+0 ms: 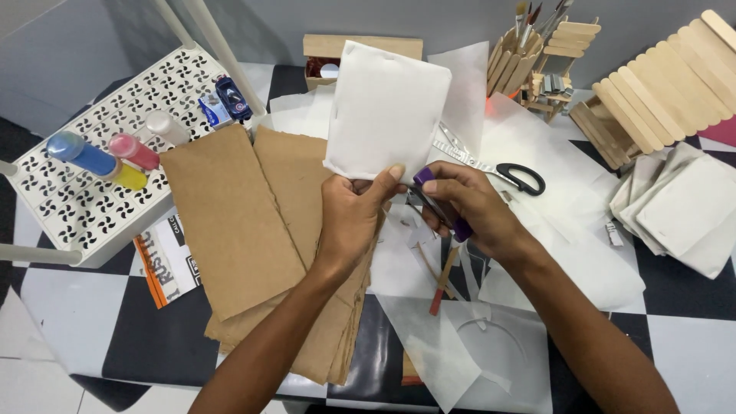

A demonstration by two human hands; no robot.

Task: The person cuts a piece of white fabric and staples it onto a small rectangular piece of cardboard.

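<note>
Pinched upright by left hand [351,218], white paper pouch [387,107] looks flat, rectangular.

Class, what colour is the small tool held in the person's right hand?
Purple: the stapler-like tool in the right hand shows best in the head view.

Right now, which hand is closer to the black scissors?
Right. The right hand, holding a purple stapler, sits just left of the black scissors. The left hand, pinching the white paper pouch, is farther left.
</note>
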